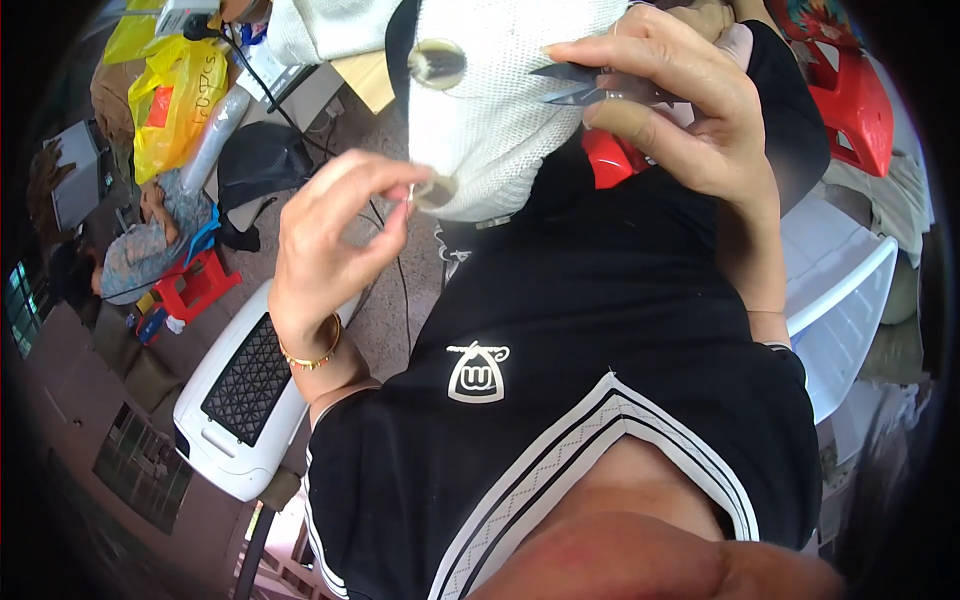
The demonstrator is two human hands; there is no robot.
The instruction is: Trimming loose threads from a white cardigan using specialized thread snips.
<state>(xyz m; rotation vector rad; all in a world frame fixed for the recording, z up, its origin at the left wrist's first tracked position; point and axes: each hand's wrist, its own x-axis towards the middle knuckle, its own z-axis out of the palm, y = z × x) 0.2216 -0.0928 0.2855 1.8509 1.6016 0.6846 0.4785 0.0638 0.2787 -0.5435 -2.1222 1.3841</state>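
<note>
A white knitted garment (490, 110) lies over my lap. One large brownish button (437, 65) sits near its upper left, and a second button (437, 190) is at its lower left edge, slightly blurred. My left hand (335, 230) is beside the lower button, thumb and forefinger pinched on what looks like a short white thread (410, 192). On the garment's right side, my right hand (690, 110) grips dark thread snips (595, 88) between thumb and fingers. The snips' blades are apart and point left toward the knit, clear of the pinched thread.
Left of me stands a white appliance with a black grille (245, 380). Beyond it a person in a patterned top (145, 255) is by a red stool (195, 285). Yellow plastic bags (175, 95) and a dark cable (265, 85) lie farther off. A red stool (850, 110) and white plastic furniture (840, 290) are at right.
</note>
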